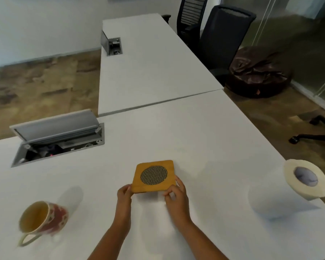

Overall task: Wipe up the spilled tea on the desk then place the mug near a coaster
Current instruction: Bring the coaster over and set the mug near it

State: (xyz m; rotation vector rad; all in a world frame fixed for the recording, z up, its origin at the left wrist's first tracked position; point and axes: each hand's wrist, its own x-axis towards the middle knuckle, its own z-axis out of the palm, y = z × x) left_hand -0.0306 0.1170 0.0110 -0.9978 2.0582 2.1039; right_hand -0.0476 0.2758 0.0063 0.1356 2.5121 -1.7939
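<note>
This is an office: long white table (176, 128) tops joined end to end carry flip-up cable boxes (58, 136) with wiring inside, dark mesh-backed swivel chairs (225, 34) stand alongside on castors, and a glass partition (298, 44) walls off the right side.
</note>
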